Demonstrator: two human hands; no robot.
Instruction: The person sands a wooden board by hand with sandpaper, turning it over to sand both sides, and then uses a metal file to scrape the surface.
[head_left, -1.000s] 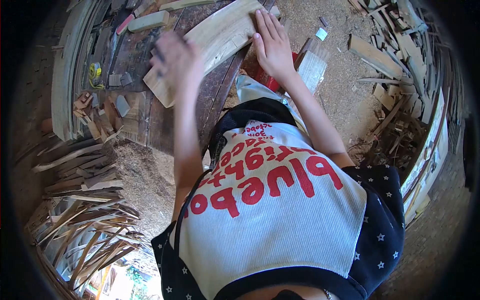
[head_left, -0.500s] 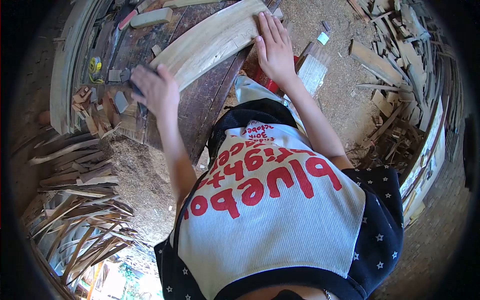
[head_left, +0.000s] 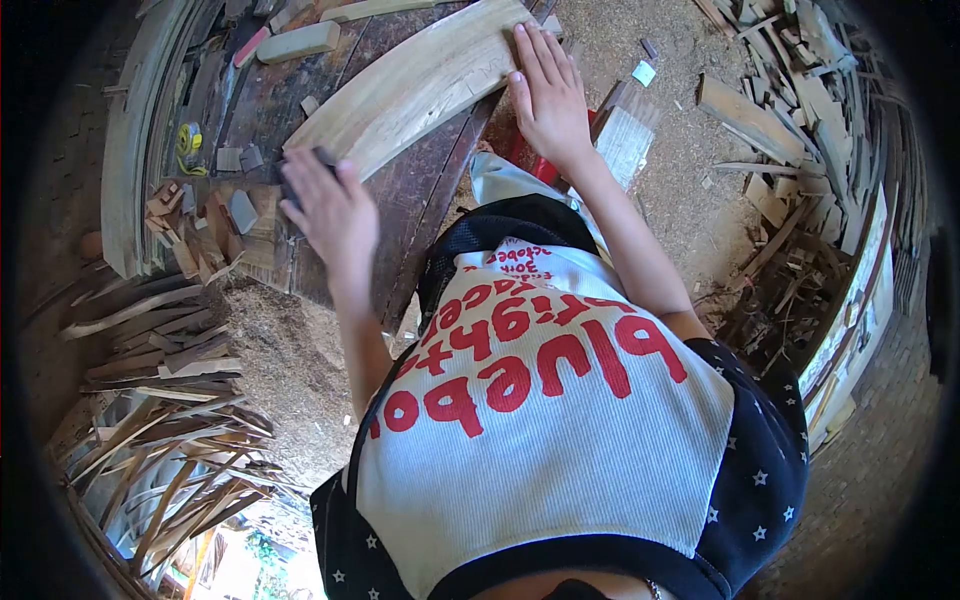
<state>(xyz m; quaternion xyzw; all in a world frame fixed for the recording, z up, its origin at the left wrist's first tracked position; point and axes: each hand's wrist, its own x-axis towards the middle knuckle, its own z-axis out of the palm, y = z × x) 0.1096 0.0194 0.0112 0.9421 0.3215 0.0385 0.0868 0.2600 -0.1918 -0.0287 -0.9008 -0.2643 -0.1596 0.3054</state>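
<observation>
With left fingers (head_left: 311,180) closed around a dark block (head_left: 324,155) at one end of the pale board (head_left: 415,85) and right fingers (head_left: 545,68) laid flat on the other, press evenly along its length, steadying it against the counter (head_left: 398,220)

The long board (head_left: 400,90) is pale cream-yellow, with faint tan grain streaks; at its near end sits a dark, almost black block (head_left: 325,156). Beneath them, the desk (head_left: 400,225) is deep brown with a reddish cast and whitish scuffs. Towards its left edge are a bright yellow tape measure (head_left: 188,140), a pinkish-red strip (head_left: 251,47) and a beige wooden block (head_left: 300,43); by the near left corner lies a blue-grey piece (head_left: 243,208). Past its right edge, a pale mint square (head_left: 643,73) dots the tan floor (head_left: 615,40). The shirt (head_left: 560,460) is white with red lettering, its black sleeves patterned with white-outlined stars.
</observation>
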